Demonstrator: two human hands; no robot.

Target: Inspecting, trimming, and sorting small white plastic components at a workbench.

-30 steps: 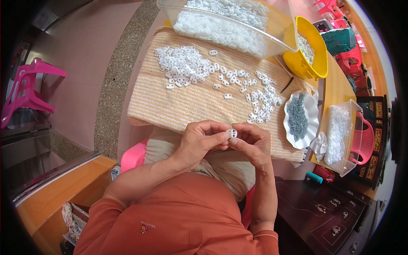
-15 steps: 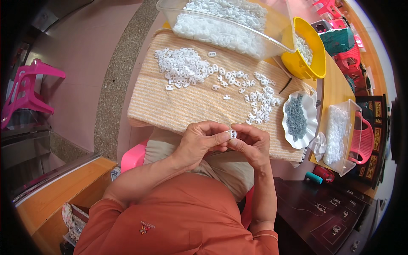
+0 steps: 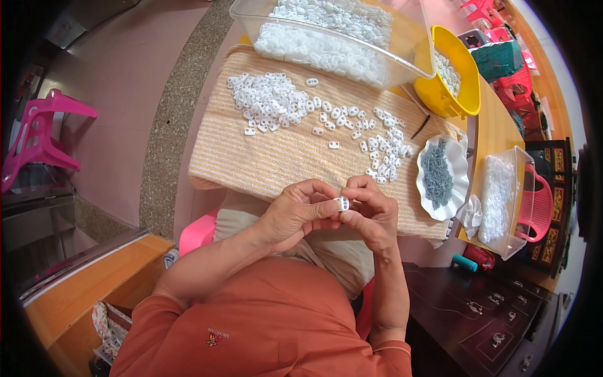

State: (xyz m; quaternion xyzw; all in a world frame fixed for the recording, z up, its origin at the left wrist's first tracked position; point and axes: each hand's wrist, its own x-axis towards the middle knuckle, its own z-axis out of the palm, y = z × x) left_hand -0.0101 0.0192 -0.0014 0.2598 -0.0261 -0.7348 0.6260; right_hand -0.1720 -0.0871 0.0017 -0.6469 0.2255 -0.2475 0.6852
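Note:
A small white oval plastic piece with two holes (image 3: 343, 204) is pinched between the fingertips of both hands, over my lap at the near edge of the cloth-covered table (image 3: 276, 160). My left hand (image 3: 301, 210) grips it from the left, thumb and finger closed. From the right, my right hand (image 3: 369, 213) closes thumb and fingertips on its other side. Beyond the hands, a loose pile of matching white pieces (image 3: 267, 97) lies on the striped cloth, with a smaller scattered group (image 3: 384, 154) to its right.
At the far edge stands a clear plastic bin (image 3: 339, 41) full of white pieces, beside a yellow bucket (image 3: 470, 94). A white wavy-rimmed dish (image 3: 460, 163) holds small grey parts. A dark thin tool (image 3: 421, 127) lies nearby. Another clear box (image 3: 520, 188) stands further right.
Both hands stay close together on the white piece. My right fingers have shifted slightly on it, the index finger lifting a little; the piece has turned slightly.

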